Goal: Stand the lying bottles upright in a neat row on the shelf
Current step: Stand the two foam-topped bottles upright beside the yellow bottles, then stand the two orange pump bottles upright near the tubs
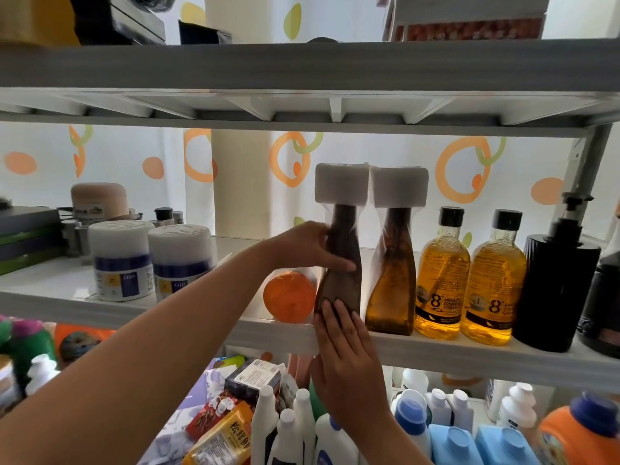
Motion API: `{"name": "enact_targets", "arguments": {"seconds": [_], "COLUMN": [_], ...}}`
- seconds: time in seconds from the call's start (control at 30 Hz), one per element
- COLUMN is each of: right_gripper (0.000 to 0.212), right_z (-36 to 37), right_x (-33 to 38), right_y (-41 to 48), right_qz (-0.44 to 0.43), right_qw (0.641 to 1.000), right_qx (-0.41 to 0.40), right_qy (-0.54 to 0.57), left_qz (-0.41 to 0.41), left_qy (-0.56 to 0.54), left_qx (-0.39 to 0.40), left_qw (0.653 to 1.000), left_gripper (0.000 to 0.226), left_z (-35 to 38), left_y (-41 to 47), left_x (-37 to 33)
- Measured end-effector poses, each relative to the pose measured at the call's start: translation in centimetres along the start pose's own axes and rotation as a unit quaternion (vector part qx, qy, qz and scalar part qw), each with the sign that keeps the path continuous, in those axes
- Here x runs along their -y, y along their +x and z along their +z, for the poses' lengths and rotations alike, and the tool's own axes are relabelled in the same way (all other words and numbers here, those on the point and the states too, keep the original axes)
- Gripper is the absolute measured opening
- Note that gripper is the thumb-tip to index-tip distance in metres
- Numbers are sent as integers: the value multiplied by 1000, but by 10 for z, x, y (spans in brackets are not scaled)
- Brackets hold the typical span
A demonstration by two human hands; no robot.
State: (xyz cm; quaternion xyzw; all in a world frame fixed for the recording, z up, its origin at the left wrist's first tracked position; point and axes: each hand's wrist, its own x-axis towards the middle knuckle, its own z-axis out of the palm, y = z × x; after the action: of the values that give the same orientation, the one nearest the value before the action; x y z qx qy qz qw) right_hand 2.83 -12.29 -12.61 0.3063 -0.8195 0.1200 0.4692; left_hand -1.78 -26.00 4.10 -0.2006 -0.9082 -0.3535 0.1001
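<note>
1 waisted, film-wrapped brown bottle [337,286], upright

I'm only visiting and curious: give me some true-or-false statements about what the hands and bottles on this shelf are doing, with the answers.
1. The left hand grips the dark brown bottle around its narrow waist. True.
2. The orange bottle stands upright. False: it lies on its side on the shelf, just left of the dark brown bottle.
3. The right hand has straight fingers resting against the dark brown bottle's base. True.
4. The two yellow bottles have white caps. False: both caps are black.
5. The black pump bottle stands left of the orange bottle. False: it stands far to the right, beyond the yellow bottles.
</note>
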Motion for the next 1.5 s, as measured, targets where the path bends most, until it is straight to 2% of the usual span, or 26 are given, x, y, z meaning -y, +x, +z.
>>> {"name": "enact_targets", "arguments": {"seconds": [0.1,0.23,0.37,0.43,0.53,0.57,0.63,0.73,0.9,1.03,1.2,1.3,1.4,1.5], "right_gripper": [51,52,49,49,44,37,25,44,52,65,53,51,50,57], "right_z": [0,-3,-4,-7,-16,-19,-26,-31,-33,-31,-27,-22,-21,-26], "right_x": [2,4,2,4,10,12,18,32,50,50,60,60,55,51], "right_y": [1,1,2,3,10,13,24,47,88,99,100,100,99,98], "right_qz": [5,9,5,0,-38,-61,-87,-53,9,17,17,13,2,-7], "right_qw": [1000,1000,1000,1000,995,991,985,987,987,977,978,981,984,982], "right_qx": [-11,-8,-5,-17,-58,-74,-84,-47,98,202,202,187,175,182], "right_qy": [6,14,15,21,69,92,126,145,124,61,41,45,43,44], "left_qz": [-25,-41,-43,-53,-81,-84,-82,-88,-104,-110,-140,-175,-223,-236], "left_qy": [79,66,71,68,67,52,12,-20,-2,51,161,154,135,123], "left_qx": [24,37,37,43,44,40,56,65,-100,-156,-103,-94,-36,-37], "left_qw": [996,996,996,995,993,994,995,994,990,980,971,968,965,963], "left_gripper": [40,24,23,35,77,82,80,75,40,32,33,31,16,24], "left_z": [2,0,0,0,-11,-18,-36,-52,-38,-24,-12,-12,-12,-10], "left_y": [0,-2,-3,-4,-8,-11,-18,-25,-7,10,21,25,27,29], "left_x": [2,-4,-7,-5,1,2,3,4,12,22,32,38,42,40]}}
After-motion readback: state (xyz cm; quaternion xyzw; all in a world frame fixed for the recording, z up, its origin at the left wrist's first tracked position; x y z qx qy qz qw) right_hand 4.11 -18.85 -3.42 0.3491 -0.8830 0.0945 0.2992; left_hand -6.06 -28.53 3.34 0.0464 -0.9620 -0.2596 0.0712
